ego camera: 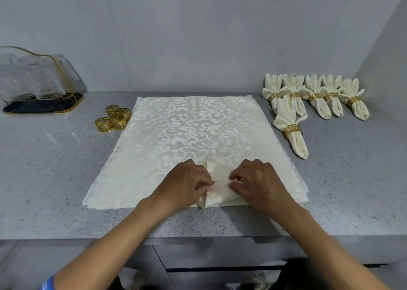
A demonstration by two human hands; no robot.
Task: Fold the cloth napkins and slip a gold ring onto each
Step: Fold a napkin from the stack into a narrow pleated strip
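Note:
A stack of flat cream damask napkins [193, 133] lies spread on the grey speckled counter. On its near edge sits a small folded cream napkin [218, 190]. My left hand [187, 184] pinches its left side and my right hand [257, 181] pinches its right side, fingertips almost meeting at the middle crease. Several loose gold rings [113, 119] cluster just left of the stack. Several finished napkins, each with a gold ring, lie at the back right [317, 95], and one more [291, 127] sits closer to the stack.
A clear, gold-trimmed holder on a dark tray [41, 104] stands at the far left against the wall. The counter's front edge [198, 238] runs just below my forearms, with drawers beneath. A grey wall closes off the back and right.

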